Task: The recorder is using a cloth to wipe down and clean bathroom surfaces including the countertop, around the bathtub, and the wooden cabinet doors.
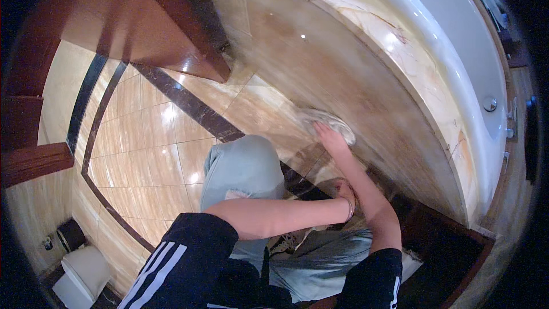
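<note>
My right hand (330,136) presses a crumpled white cloth (343,130) where the beige stone-tiled floor (240,103) meets the bathtub's side panel (326,68). Motion blurs the cloth's left part. My left forearm reaches across in front of me, and my left hand (344,190), with a thin bracelet at its wrist, is beside my right forearm. That forearm partly hides it, so its grip is unclear. My bent knee in pale grey-green trousers (244,167) stands left of both hands.
The white bathtub rim (433,38) curves along the right above a veined marble ledge (364,13). A brown wooden cabinet or door piece (171,43) stands at upper left. Dark stone bands (184,98) cross the floor. A white toilet (85,268) is at lower left.
</note>
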